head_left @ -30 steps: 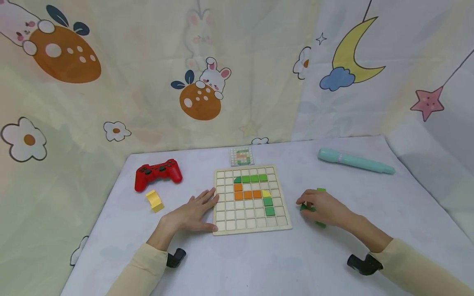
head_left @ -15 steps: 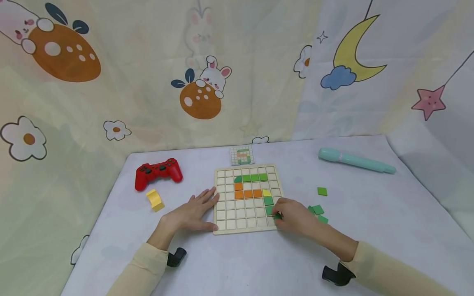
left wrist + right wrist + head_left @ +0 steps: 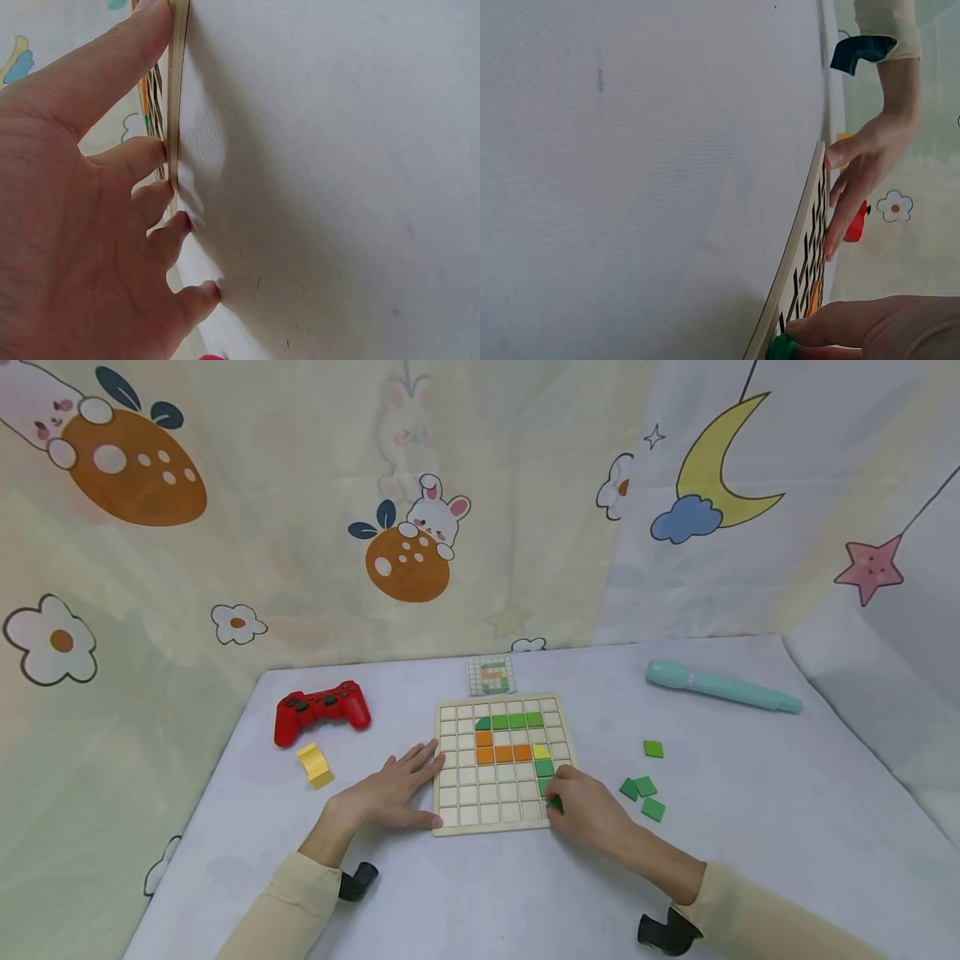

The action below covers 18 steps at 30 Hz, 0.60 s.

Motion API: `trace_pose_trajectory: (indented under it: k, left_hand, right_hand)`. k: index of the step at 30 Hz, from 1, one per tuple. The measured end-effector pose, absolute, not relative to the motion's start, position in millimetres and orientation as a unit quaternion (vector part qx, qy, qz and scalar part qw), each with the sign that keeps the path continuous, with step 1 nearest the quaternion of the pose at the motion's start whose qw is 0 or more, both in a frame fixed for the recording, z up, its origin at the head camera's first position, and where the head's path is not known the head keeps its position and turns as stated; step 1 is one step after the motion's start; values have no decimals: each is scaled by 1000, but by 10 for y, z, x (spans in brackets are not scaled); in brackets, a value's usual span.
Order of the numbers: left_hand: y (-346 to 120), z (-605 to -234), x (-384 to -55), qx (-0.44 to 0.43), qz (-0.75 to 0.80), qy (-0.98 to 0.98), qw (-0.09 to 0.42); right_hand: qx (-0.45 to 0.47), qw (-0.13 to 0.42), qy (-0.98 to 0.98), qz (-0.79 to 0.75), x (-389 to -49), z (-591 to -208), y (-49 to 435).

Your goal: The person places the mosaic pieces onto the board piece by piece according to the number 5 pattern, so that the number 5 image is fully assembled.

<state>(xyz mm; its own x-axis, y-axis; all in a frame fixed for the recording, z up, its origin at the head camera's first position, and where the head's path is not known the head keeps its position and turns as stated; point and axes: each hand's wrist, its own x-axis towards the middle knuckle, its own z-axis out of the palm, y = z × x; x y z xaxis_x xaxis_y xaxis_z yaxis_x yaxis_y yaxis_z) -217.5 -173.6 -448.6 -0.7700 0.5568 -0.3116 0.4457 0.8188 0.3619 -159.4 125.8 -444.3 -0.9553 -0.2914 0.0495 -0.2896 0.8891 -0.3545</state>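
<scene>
A wooden grid board (image 3: 487, 815) lies on the table, with green, orange and yellow tiles set in some of its squares. My left hand (image 3: 390, 793) rests with spread, straight fingers along the board's left edge; in the left wrist view the thumb and fingertips touch that edge. At the board's lower right, my right hand (image 3: 588, 806) pinches a dark green tile (image 3: 781, 347) between thumb and fingers, right over a square below two green tiles (image 3: 544, 768). The hand covers part of the board's right edge.
Several loose green tiles (image 3: 653, 810) lie right of the board. Behind it is a small pattern card (image 3: 491, 676). A red game controller (image 3: 321, 712) and a yellow block (image 3: 315, 766) sit at the left, a teal pen-shaped object (image 3: 723, 686) at the back right.
My right hand has moved left from the loose tiles to the board's lower right, carrying a green tile. The left hand has stayed at the board's left edge.
</scene>
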Motion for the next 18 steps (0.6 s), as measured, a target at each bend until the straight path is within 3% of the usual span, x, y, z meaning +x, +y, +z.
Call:
trace_pose_trajectory:
  k: [13,18]
  left_hand:
    - [-1743,-4504,-2176,272,137,931,203]
    - [-1740,-4500,-2179,272,135,931,205]
  right_hand:
    - [-135,-23,973,-183,-1574,-4501,1196]
    - [-127,-8,973,-193,-1581,-4490,1203]
